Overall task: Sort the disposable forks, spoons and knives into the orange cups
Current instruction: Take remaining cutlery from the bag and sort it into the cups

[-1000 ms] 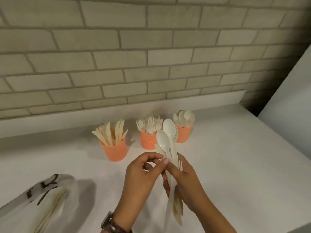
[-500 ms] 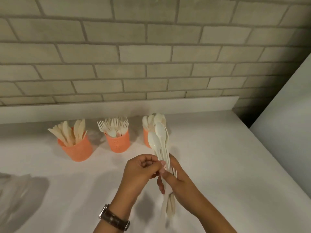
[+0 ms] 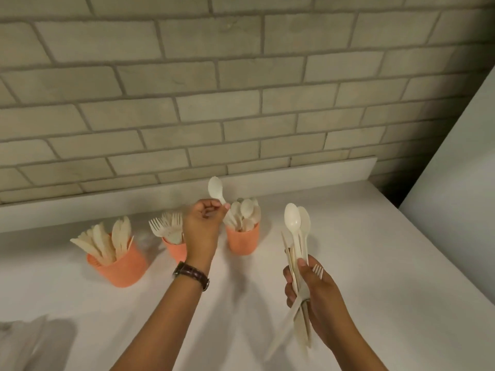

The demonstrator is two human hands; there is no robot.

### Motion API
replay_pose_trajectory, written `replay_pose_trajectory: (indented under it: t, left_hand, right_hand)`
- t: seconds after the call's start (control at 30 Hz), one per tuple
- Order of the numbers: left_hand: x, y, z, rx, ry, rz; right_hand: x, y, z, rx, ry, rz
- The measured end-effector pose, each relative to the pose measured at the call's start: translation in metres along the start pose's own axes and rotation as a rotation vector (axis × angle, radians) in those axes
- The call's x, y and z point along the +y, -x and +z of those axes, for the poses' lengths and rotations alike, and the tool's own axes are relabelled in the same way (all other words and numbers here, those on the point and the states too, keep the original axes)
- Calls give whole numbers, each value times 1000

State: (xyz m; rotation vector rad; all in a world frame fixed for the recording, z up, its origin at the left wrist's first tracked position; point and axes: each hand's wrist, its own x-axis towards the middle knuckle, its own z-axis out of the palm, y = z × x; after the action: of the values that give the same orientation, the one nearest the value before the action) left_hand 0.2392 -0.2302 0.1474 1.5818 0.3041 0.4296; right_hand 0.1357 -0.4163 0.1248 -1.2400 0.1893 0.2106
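My left hand (image 3: 202,231) is up over the table (image 3: 375,263), just beside the spoon cup (image 3: 242,241). Its fingers (image 3: 207,208) are curled in and pinch one white spoon (image 3: 215,190) by the handle. The round end of the spoon points up. The handle slants down toward the spoon cup, and I cannot tell if its tip is inside. That cup is orange and full of spoons, and it stands on the right.

The fork cup (image 3: 175,249) is in the middle, partly behind my left hand, with forks standing in it. The knife cup (image 3: 120,269) is on the left, with knives leaning out of it. All three stand in a row on the table, near the brick wall (image 3: 241,89).

My right hand (image 3: 318,295) is nearer to me and off to the right, well apart from the row. Its fingers (image 3: 290,287) wrap round a bunch (image 3: 292,223) of white forks, spoons and knives. Two spoons stick up from the top. The prongs of a fork peek out beside my thumb. Long ends hang down under the hand and look blurry.

A brown watch (image 3: 191,274) is on my left wrist. Something pale and blurry (image 3: 21,341) lies in the bottom left corner, and I cannot tell what it is.
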Motion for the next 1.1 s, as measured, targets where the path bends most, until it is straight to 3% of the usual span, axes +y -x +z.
replay_pose_trajectory:
  t: [0.3,0.43,0.53,0.73,0.97,1.1]
  left_hand:
    - [-51,-6,28,2,-359,16]
    - [-44,-2,19,-32,-403,61]
    - [-26,17,9,15,-310,146]
    - [7,87,0,-339,-182,164]
    - [17,78,-11,-375,-186,53]
    - [26,66,-16,-587,-167,-51]
  right_hand:
    - [-3,5,8,46,52,-20]
    - [-5,7,12,41,106,-37]
    - [-6,8,15,48,120,-41]
    - [-3,10,24,17,106,-36]
    - [-5,16,30,-144,142,-2]
    - [-6,15,30,-221,189,13]
